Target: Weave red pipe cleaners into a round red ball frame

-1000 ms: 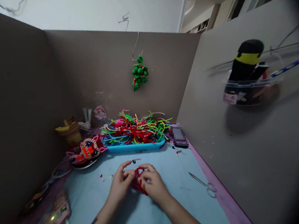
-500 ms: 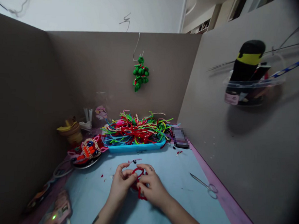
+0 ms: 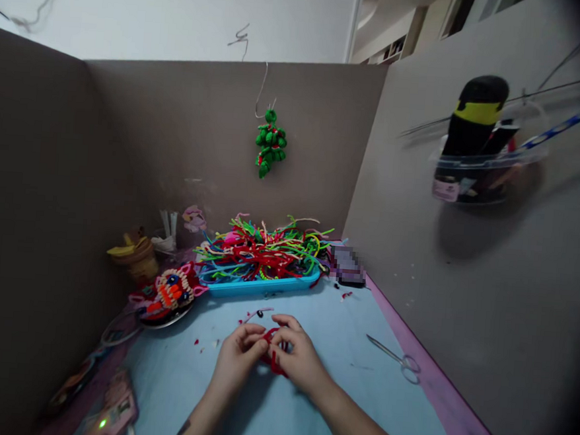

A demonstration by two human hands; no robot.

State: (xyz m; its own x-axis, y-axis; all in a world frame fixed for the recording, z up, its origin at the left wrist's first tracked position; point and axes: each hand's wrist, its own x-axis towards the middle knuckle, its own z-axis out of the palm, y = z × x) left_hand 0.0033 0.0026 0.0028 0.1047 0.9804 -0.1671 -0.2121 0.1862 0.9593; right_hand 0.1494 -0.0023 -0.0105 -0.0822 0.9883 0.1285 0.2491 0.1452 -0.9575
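Note:
A small piece of looped red cord (image 3: pixel 278 361) is held between both my hands above the light blue tabletop. My left hand (image 3: pixel 241 352) pinches its left side between thumb and fingers. On the other side my right hand (image 3: pixel 296 352) grips it with thumb and index finger, the other fingers curled around. My fingers hide much of the cord, so its full shape cannot be made out. Just beyond the hands lie a thin pink strand (image 3: pixel 266 308) and a small black ring-like piece (image 3: pixel 260 313).
A blue tray (image 3: pixel 265 285) heaped with colourful cords stands at the back, a phone (image 3: pixel 347 266) beside it. Scissors (image 3: pixel 399 361) lie at right. To the left are a plate with a corded figure (image 3: pixel 173 292) and a pink device (image 3: pixel 120 404). Grey partitions (image 3: pixel 217 119) enclose the table.
The red cord's upper loop and lower hanging end, visible before, are now drawn in closer and more covered by my fingers. My hands stay in nearly the same place.

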